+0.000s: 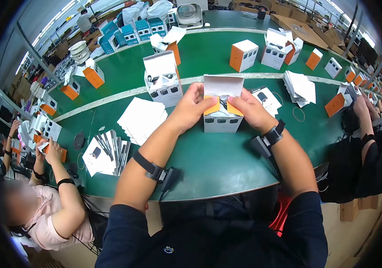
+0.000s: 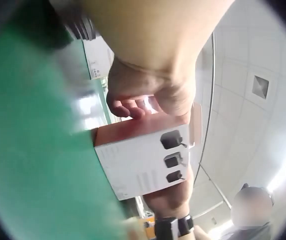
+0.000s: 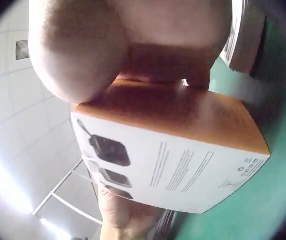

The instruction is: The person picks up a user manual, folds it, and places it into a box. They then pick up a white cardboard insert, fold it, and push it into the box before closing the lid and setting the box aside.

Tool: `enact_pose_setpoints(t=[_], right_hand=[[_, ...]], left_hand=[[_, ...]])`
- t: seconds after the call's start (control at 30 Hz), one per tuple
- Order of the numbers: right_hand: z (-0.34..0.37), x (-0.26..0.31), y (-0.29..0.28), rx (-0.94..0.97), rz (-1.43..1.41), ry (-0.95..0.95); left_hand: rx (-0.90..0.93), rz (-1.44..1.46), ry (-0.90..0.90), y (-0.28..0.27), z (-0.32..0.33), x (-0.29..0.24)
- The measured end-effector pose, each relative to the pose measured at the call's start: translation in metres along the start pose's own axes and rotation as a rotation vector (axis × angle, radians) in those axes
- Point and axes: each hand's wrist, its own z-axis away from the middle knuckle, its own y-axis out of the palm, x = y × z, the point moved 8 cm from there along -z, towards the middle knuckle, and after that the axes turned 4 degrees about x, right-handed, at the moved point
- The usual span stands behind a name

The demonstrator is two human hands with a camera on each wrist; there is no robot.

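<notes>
A white box with orange sides (image 1: 221, 125) stands on the green table in front of me, its white lid (image 1: 223, 85) raised at the back. My left hand (image 1: 190, 108) grips its left side, thumb on one orange flap (image 1: 213, 107). On the other side my right hand (image 1: 256, 112) holds the box the same way, thumb over the right flap (image 1: 233, 108). Something dark shows between the flaps, mostly hidden. Pictures of dark square devices run along the front of the box (image 2: 143, 162) in the left wrist view, and printed text shows beside them (image 3: 183, 160) in the right wrist view.
Left of my arms lie a stack of white sheets (image 1: 141, 118) and printed leaflets (image 1: 99, 154). An open box (image 1: 163, 89) stands behind my left hand. More leaflets (image 1: 267, 100) and white cards (image 1: 299, 87) lie right. People work at both sides; one wears pink (image 1: 61, 214).
</notes>
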Motion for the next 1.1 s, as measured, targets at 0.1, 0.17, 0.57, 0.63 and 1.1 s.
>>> enact_pose_setpoints(t=[0.1, 0.17, 0.57, 0.63, 1.1], right_hand=[[-0.003, -0.010, -0.007, -0.083, -0.111, -0.127], [-0.004, -0.007, -0.010, 0.063, -0.115, -0.357], [0.023, 0.018, -0.003, 0.217, 0.324, -0.431], [0.024, 0.018, -0.005, 0.200, 0.292, -0.414], [0.048, 0.054, 0.018, 0.183, 1.207, -0.758]], left_hand=[[0.067, -0.142, 0.248, 0.014, 0.005, -0.019], [0.223, -0.186, 0.453, 0.021, 0.013, -0.028], [0.193, -0.745, 0.704, 0.029, 0.037, -0.044], [0.198, -0.903, 0.780, 0.031, 0.040, -0.045], [0.149, -1.288, 0.343, 0.045, 0.044, -0.057]])
